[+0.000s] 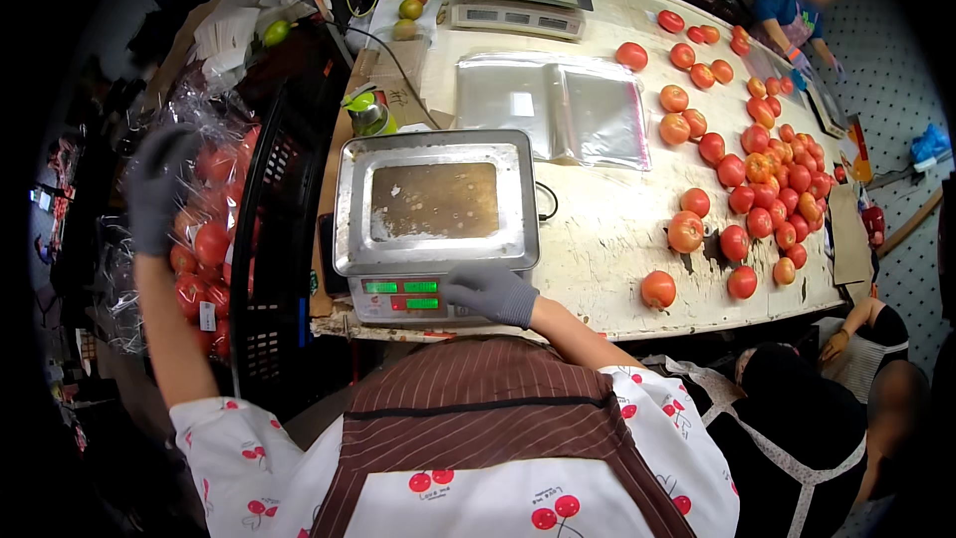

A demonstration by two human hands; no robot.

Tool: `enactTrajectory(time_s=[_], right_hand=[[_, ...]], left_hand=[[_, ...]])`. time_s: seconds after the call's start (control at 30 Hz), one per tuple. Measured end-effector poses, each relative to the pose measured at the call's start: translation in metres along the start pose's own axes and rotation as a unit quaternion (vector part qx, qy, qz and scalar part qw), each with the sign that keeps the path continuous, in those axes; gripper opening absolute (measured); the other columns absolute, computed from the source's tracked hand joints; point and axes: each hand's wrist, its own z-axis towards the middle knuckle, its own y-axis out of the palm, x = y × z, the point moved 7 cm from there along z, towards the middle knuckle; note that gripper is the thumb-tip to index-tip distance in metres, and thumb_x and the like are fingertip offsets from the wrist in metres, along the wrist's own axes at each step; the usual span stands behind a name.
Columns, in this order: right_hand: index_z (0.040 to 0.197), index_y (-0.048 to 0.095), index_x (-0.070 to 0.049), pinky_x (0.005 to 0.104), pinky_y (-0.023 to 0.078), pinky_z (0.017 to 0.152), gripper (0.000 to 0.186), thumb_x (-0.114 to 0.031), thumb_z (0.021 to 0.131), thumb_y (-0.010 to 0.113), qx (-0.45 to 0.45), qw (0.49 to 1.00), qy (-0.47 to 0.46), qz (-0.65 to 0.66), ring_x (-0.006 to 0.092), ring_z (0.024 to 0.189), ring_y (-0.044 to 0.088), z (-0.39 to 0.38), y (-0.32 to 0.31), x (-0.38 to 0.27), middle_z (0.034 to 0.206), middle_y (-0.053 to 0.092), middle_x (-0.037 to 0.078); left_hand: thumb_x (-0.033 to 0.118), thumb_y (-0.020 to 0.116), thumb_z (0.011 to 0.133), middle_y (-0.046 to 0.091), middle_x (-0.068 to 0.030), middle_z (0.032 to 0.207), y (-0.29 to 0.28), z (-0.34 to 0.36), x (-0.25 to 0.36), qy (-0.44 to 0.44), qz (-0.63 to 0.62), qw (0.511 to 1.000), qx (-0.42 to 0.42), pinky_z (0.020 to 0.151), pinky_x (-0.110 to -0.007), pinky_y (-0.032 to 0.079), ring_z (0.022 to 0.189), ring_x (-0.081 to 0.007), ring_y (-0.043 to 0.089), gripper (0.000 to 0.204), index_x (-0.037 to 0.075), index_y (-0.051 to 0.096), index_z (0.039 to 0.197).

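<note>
My left hand [159, 184], in a grey glove, is raised at the left over bagged tomatoes [207, 239] in a black plastic crate [267, 269]; its fingers are blurred and I cannot make out what they hold, if anything. My gloved right hand [488, 289] rests at the button panel of a digital scale [403, 294] with green displays, fingers loosely bent and holding nothing. The scale's metal pan [434, 201] bears no goods. Behind it lie stacks of clear plastic bags [597, 115]. Loose red tomatoes [684, 231] are spread over the right part of the white table [588, 259].
A second scale [518, 15] stands at the back, near a green-topped cup [370, 118] and a few fruits [408, 10]. One co-worker [782, 15] in blue works at the far right end; another person [797, 418] sits close on my right. Cables cross the table's left side.
</note>
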Motion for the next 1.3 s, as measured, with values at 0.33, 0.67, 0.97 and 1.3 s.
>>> enactTrajectory(time_s=[0.33,0.67,0.97,1.3], right_hand=[[0.094,0.062,0.003,0.027,0.047,0.07,0.018,-0.012,0.09,0.055,0.148,0.98,0.024,0.127,0.0144,0.074,0.059,-0.054,-0.049,0.026,0.082,0.063,0.007],[0.097,0.059,0.004,0.0256,0.047,0.07,0.015,-0.006,0.091,0.049,0.149,0.981,-0.007,0.12,0.0143,0.074,0.06,-0.028,-0.064,-0.03,0.08,0.063,0.009],[0.098,0.06,0.002,0.0249,0.047,0.072,0.015,-0.008,0.091,0.052,0.088,0.992,-0.008,0.093,0.0132,0.077,0.06,0.002,-0.024,-0.06,0.083,0.063,0.008],[0.099,0.061,0.004,0.0247,0.048,0.074,0.017,-0.009,0.088,0.057,0.023,0.998,-0.051,0.039,0.0139,0.081,0.063,0.006,-0.005,-0.065,0.088,0.064,0.008]], left_hand=[[0.015,0.069,0.08,0.063,-0.0079,0.082,0.092,-0.033,0.05,0.089,-0.008,0.991,-0.1,0.07,-0.029,0.049,0.078,-0.0183,0.061,0.013,0.004,0.064,0.087],[0.039,0.072,0.071,0.057,-0.0122,0.113,-0.25,-0.112,-0.097,-0.111,0.573,0.739,0.337,0.091,-0.04,0.042,0.104,-0.033,0.053,0.058,0.01,0.054,0.117],[0.053,0.058,0.077,0.06,-0.0229,0.11,-0.269,-0.178,-0.269,-0.461,0.409,0.788,-0.002,0.089,-0.042,0.044,0.105,-0.0383,0.055,0.059,0.005,0.061,0.112],[0.031,0.048,0.088,0.065,-0.014,0.098,-0.239,-0.176,-0.17,-0.324,0.471,0.812,0.121,0.079,-0.041,0.047,0.095,-0.0333,0.06,0.026,0.015,0.062,0.103]])
